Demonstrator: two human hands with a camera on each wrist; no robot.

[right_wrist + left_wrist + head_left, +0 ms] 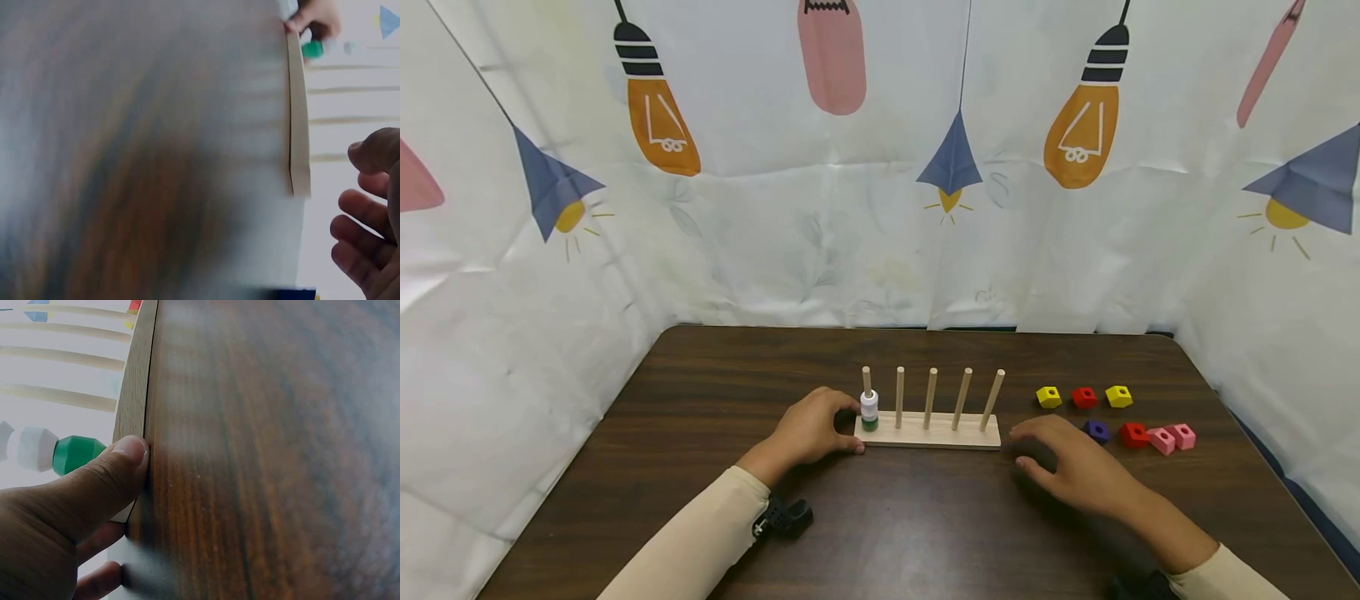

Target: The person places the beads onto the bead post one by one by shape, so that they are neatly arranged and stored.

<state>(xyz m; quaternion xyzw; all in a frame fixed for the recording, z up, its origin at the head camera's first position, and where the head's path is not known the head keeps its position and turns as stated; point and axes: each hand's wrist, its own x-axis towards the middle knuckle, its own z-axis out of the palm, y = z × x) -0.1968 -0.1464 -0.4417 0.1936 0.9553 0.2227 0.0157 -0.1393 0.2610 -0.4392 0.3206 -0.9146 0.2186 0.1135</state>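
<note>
A pale wooden peg stand (913,435) with several upright pegs lies on the brown table. On its leftmost peg sit a green bead (77,455) at the bottom and white beads (868,404) above it. My left hand (808,427) grips the stand's left end, its thumb on the front edge and its other fingers partly hidden behind. Just beyond the stand's right end hovers my right hand (1071,462), fingers loosely bent and holding nothing. Nearest to it is a dark blue bead (1097,431), partly covered by the hand in the head view.
Right of the stand lie loose beads: a yellow bead (1048,397), a red bead (1084,397) and another yellow bead (1118,396) in the back row. Nearer are a larger red bead (1133,435) and two pink beads (1182,436). A printed white curtain (880,250) surrounds the table (910,533).
</note>
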